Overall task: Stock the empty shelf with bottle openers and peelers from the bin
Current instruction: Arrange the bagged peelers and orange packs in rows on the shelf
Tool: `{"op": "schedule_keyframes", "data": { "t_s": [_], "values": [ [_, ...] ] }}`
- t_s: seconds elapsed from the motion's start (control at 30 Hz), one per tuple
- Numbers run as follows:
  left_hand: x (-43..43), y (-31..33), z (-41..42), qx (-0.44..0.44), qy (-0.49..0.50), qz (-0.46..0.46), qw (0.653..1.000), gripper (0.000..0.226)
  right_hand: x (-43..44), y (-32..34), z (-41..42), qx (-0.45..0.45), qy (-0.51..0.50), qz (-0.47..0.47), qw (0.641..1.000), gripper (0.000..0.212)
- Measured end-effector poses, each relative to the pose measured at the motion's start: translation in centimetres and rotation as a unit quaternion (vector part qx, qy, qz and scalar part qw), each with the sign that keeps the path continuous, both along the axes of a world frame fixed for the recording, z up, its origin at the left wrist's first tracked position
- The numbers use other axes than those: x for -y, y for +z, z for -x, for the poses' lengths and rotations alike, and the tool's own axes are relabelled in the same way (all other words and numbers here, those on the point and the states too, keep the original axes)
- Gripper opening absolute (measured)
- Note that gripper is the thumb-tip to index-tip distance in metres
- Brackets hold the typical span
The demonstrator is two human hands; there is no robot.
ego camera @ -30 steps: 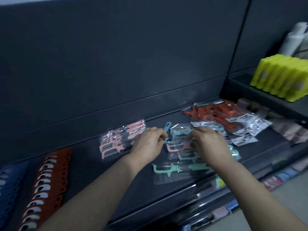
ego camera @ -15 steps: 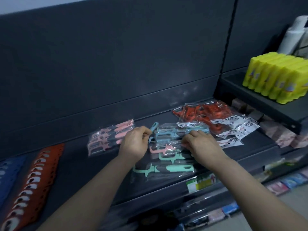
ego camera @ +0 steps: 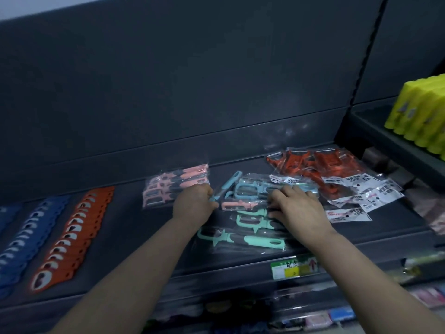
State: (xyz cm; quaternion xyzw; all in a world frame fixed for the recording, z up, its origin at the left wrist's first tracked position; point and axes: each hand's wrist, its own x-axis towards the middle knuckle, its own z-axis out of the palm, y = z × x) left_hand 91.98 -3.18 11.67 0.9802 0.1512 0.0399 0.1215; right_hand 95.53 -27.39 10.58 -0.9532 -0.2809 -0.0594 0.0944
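Your left hand pinches the near end of the blue peeler, fingers curled on it. The peeler's long axis runs from those fingers up and right toward the back of the shelf, loop end farthest. Your right hand lies flat, fingers straight, pressing the bagged peeler pile just right of it. The left hand is nearer, so it likely draws the peeler leftward, toward the pink stack beside it.

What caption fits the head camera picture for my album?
Left hand grips a blue peeler while right hand rests on bagged peelers on a dark shelf near orange bottle openers.
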Motion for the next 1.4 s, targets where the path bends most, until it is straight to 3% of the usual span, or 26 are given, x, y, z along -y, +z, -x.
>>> {"op": "schedule_keyframes", "data": {
  "t_s": [0.13,0.23,0.37,0.43,0.6,0.7,0.8,0.87,0.97,1.1,1.27,1.4],
  "values": [
    [0.3,-0.2,0.0,-0.010,0.011,-0.021,1.000,0.027,0.1,0.5,-0.1,0.026,-0.020,-0.126,0.991,0.016],
    [0.4,-0.2,-0.1,0.013,0.004,-0.004,1.000,0.024,0.2,1.3,-0.4,0.025,-0.056,-0.180,0.982,0.024],
    [1.4,0.3,0.3,0.029,-0.055,0.157,0.986,0.006,0.6,1.6,-0.9,-0.023,-0.061,-0.145,0.987,0.036],
    [2.1,0.9,1.2,0.012,-0.102,0.239,0.966,0.009,0.8,1.4,-0.9,-0.054,-0.060,-0.108,0.991,0.040],
    [1.1,1.9,3.5,-0.041,-0.171,0.249,0.952,0.010,0.4,1.1,0.2,-0.052,-0.002,-0.065,0.996,0.035],
    [-0.5,1.9,4.7,-0.084,-0.204,0.195,0.956,0.019,-0.7,0.9,1.3,-0.038,0.014,-0.069,0.997,0.034],
    [-0.8,1.4,5.5,-0.121,-0.263,0.038,0.956,0.040,-1.8,0.5,1.9,-0.035,0.024,-0.047,0.998,0.032],
    [-0.5,1.1,5.9,-0.099,-0.277,-0.029,0.955,0.040,-2.4,0.3,2.1,-0.036,0.017,-0.054,0.998,0.031],
    [-0.2,0.7,6.3,-0.032,-0.292,-0.059,0.954,0.028,-3.2,0.7,2.3,-0.026,-0.003,-0.106,0.994,0.031],
    [-2.9,0.6,7.6,0.045,-0.226,-0.008,0.973,0.020,-4.6,1.6,1.7,0.006,-0.019,-0.128,0.992,0.030],
    [-8.8,0.3,9.6,0.147,-0.012,0.102,0.984,0.014,-7.4,2.0,1.1,-0.010,-0.040,-0.098,0.994,0.029],
    [-12.4,-0.2,9.8,0.133,0.148,0.154,0.968,0.014,-11.0,1.1,1.8,-0.045,-0.009,-0.082,0.996,0.027]
  ]
}}
